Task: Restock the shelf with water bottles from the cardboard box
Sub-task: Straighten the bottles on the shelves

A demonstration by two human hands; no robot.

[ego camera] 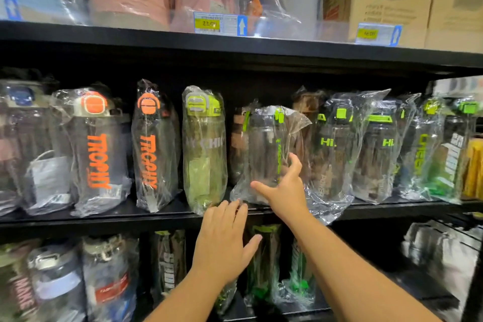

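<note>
A dark water bottle in clear plastic wrap (264,149), with a green clasp, stands on the middle black shelf (162,217). My right hand (285,188) rests against its lower right side, fingers spread, thumb across the front of the wrap. My left hand (224,240) hovers just below the shelf edge, fingers apart and holding nothing. Wrapped bottles line the shelf on both sides: two with orange lettering (154,146) at left, a green one (203,149) beside my bottle, dark ones marked "Hi." (332,149) at right. The cardboard box is out of view.
The upper shelf (235,44) carries pink and grey wrapped goods, cardboard cartons and price tags. More wrapped bottles (109,280) fill the lower shelf. A folded white face mask (47,178) lies among the bottles at left. A gap opens on the lower shelf at right.
</note>
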